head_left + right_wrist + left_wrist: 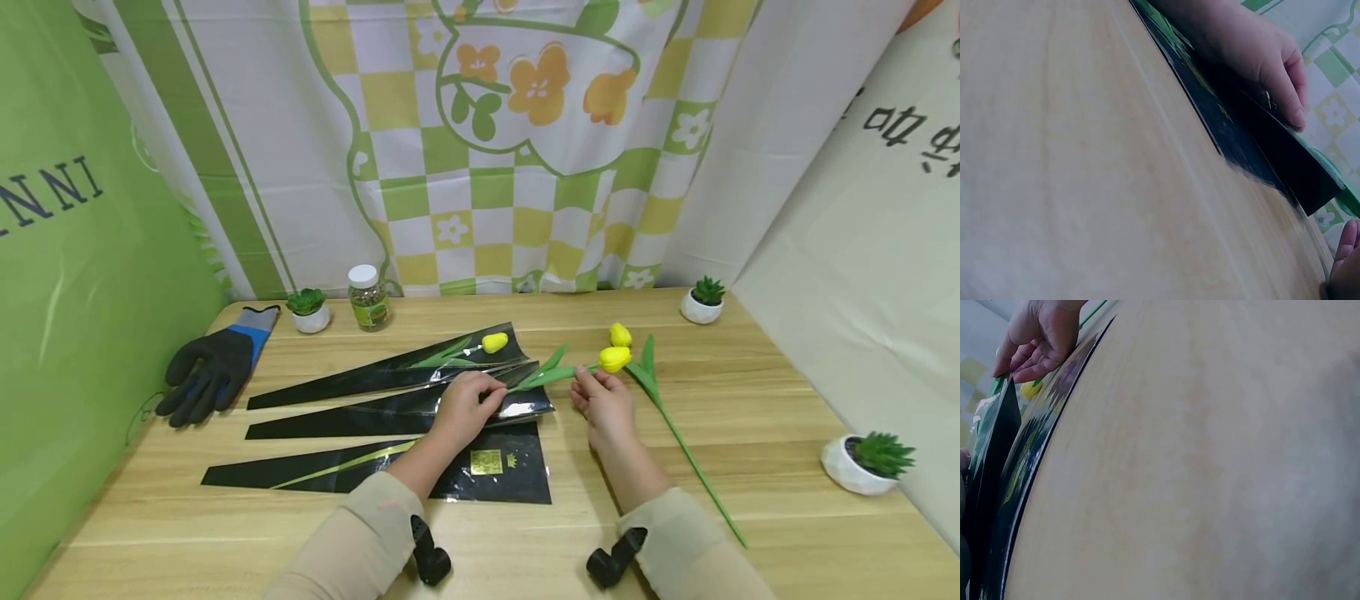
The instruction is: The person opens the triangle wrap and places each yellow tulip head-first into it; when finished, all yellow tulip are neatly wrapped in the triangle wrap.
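My right hand (606, 408) pinches an artificial yellow tulip (615, 359) by its green stem, just below the flower head. The tulip's leaves and lower stem point left into the mouth of the middle black wrapping sleeve (337, 417). At that mouth my left hand (468, 408) pinches the sleeve, with thumb and finger near its clear film edge, as the right wrist view also shows. The stem's lower end is hidden inside the sleeve. Behind lies another sleeve (322, 385) with a yellow tulip (495, 342) inside. In front, a third sleeve (517, 475) with gold print lies flat.
A second loose tulip (693, 462) lies to the right of my right hand. A dark work glove (206, 375) is at the far left. Along the back stand a potted succulent (310, 312), a white-lidded jar (369, 300) and another succulent (703, 302); one more succulent (862, 464) sits right.
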Available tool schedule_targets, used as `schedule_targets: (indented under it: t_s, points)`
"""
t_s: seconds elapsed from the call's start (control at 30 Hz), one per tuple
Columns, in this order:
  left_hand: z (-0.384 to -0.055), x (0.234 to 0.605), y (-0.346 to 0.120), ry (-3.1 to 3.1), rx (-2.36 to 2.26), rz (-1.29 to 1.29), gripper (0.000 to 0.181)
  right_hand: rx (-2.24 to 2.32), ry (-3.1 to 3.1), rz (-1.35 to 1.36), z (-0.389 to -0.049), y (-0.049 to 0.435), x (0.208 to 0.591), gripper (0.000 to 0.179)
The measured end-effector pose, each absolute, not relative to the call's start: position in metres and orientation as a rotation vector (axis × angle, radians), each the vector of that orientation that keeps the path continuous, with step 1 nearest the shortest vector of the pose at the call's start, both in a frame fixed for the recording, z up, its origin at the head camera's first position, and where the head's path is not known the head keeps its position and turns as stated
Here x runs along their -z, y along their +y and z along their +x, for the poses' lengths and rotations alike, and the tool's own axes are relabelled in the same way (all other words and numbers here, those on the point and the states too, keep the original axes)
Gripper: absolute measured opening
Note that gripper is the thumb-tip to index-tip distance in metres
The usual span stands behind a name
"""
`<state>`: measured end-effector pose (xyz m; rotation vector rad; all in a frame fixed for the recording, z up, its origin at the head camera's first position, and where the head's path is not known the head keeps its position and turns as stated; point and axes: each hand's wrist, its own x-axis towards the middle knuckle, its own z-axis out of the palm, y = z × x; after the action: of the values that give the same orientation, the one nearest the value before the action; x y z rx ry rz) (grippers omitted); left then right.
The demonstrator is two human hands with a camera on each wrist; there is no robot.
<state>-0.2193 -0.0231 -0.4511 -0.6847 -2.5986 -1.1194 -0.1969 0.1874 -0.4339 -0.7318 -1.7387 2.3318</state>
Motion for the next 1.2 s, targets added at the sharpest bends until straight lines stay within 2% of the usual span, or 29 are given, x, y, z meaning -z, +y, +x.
schedule_targets:
  t_s: [0.37,0.47,0.63,0.7,0.83,0.93,1.0,1.2]
  points:
    - [-0.219,0.454,-0.023,-2.586,1.131,-0.687,0.013,-2.426,-1.641,-0.668,-0.197,0.181,0.435,0.017]
    - [-0.219,0.455,-0.023,-2.587,1.139,-0.690,0.014,-2.454,-1.615,-0.654,-0.196,0.181,0.434,0.029]
    - [-0.220,0.456,-0.024,-2.583,1.145,-0.690,0.014,-2.434,-1.664,-0.630,-0.194,0.184,0.432,0.062]
    - [-0.220,0.457,-0.023,-2.579,1.149,-0.686,0.014,-2.417,-1.699,-0.615,-0.194,0.186,0.431,0.068]
    - [-0.220,0.458,-0.023,-2.573,1.164,-0.675,0.014,-2.378,-1.720,-0.589,-0.194,0.192,0.430,0.064]
    - [-0.220,0.458,-0.023,-2.570,1.171,-0.672,0.013,-2.364,-1.678,-0.565,-0.194,0.196,0.430,0.050]
    - [-0.220,0.458,-0.023,-2.573,1.176,-0.671,0.013,-2.362,-1.650,-0.554,-0.194,0.199,0.430,0.047]
    - [-0.221,0.457,-0.023,-2.581,1.164,-0.676,0.014,-2.358,-1.661,-0.552,-0.194,0.206,0.429,0.062]
